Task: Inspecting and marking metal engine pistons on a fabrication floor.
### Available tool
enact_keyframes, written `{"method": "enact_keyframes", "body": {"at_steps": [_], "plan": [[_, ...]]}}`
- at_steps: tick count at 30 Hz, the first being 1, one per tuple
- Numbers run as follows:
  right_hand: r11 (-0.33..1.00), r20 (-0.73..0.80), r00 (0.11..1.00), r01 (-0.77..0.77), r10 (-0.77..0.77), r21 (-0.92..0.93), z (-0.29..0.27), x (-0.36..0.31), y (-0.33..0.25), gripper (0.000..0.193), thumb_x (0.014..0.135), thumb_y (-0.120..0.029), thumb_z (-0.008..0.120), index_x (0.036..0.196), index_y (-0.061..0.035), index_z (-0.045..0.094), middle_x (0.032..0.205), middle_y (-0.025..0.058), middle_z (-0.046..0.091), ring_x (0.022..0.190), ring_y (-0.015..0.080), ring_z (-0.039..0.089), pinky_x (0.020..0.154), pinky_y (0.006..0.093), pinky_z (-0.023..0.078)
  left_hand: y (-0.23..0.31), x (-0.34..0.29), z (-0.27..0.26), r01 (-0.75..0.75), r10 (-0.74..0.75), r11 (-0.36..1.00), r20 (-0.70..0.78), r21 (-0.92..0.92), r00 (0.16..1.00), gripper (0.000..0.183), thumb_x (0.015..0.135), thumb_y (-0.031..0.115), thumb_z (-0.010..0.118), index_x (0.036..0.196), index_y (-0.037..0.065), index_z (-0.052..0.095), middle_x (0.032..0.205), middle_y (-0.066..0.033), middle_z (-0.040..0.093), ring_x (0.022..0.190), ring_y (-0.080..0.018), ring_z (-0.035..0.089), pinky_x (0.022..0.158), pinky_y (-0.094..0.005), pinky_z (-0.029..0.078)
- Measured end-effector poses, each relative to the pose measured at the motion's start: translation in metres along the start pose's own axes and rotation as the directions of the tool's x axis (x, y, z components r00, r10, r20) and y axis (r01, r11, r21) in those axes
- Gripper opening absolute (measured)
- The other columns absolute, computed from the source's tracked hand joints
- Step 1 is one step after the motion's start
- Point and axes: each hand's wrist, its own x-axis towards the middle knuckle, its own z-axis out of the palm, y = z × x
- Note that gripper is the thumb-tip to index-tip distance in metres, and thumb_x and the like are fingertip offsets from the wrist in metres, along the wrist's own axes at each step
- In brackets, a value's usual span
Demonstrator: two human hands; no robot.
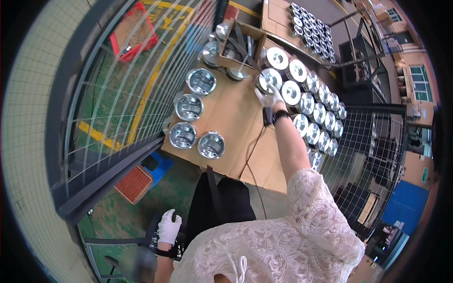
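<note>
My right hand [271,98], in a white glove, reaches forward and grips the near edge of a shiny metal piston [271,79]. That piston stands at the left end of rows of similar pistons [306,103], most showing their round flat faces. My left hand [169,227], also gloved in white, hangs low beside my lap with its fingers apart and nothing in it. Across the cardboard from my right hand, several pistons [189,107] lie with their hollow undersides up; one more such piston [211,145] sits nearest me.
Cardboard [231,113] covers the table. An open box [240,45] of dark strips stands at the back; a black cable [255,177] runs over the near edge. Wire mesh fencing [137,89] borders the left. Further pistons [314,33] stand on another surface behind. A red crate [135,35] lies beyond the fence.
</note>
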Motion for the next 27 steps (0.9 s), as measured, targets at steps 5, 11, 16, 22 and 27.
{"method": "enact_keyframes", "body": {"at_steps": [5,11,16,22,27], "plan": [[0.62,0.072,0.761,0.576,-0.644,-0.533,0.02,0.052,0.068,0.03,0.093,-0.007,0.046,0.121,0.0042,0.052,0.122,0.0231,0.058,0.11,0.0453,0.057,0.096,0.0561,0.051,0.001,-0.004,-0.006,0.035,-0.034,0.999,-0.052,0.018,0.998,0.039,0.086,0.028,0.064,0.119,0.006,0.064,0.122,-0.0163,0.063,0.11,-0.0337,0.062,0.097,-0.0424,0.048],[0.72,0.12,0.992,0.101,-0.026,-0.686,-0.018,-0.019,0.001,0.058,0.085,-0.018,0.058,0.135,0.0043,0.039,0.126,0.0229,0.056,0.093,0.0344,0.061,0.085,0.0397,0.055,0.048,-0.012,0.022,-0.027,0.025,0.999,-0.052,-0.027,0.998,0.037,0.087,0.026,0.063,0.117,0.005,0.065,0.12,-0.0172,0.064,0.111,-0.034,0.061,0.097,-0.0424,0.048],[0.699,0.22,0.941,0.338,-0.257,-0.63,-0.161,-0.064,0.107,0.068,0.077,0.007,0.043,0.142,0.0035,0.022,0.134,0.03,0.043,0.121,0.0436,0.051,0.101,0.053,0.049,0.062,-0.043,0.058,-0.138,0.136,0.99,-0.103,-0.016,0.985,0.038,0.087,0.028,0.06,0.117,0.005,0.064,0.119,-0.0176,0.064,0.107,-0.0359,0.062,0.094,-0.0436,0.05],[0.736,0.022,0.95,-0.226,0.311,-0.638,-0.227,-0.199,0.249,0.055,0.082,-0.001,0.047,0.137,0.0046,0.041,0.134,0.0197,0.052,0.108,0.0274,0.063,0.088,0.0348,0.059,0.142,-0.055,0.061,-0.479,0.416,0.873,-0.371,-0.093,0.83,0.028,0.089,0.018,0.058,0.114,0.005,0.063,0.113,-0.0181,0.065,0.103,-0.0367,0.063,0.088,-0.044,0.052],[0.681,-0.03,0.864,-0.417,0.502,-0.603,-0.235,-0.267,0.314,0.051,0.097,-0.021,0.054,0.14,0.0021,0.039,0.138,0.0184,0.049,0.107,0.0263,0.064,0.081,0.0347,0.062,0.209,-0.1,0.037,-0.536,0.357,0.817,-0.543,-0.213,0.76,0.03,0.093,0.009,0.058,0.123,0.006,0.06,0.119,-0.015,0.065,0.11,-0.0292,0.063,0.094,-0.0358,0.049]]}}
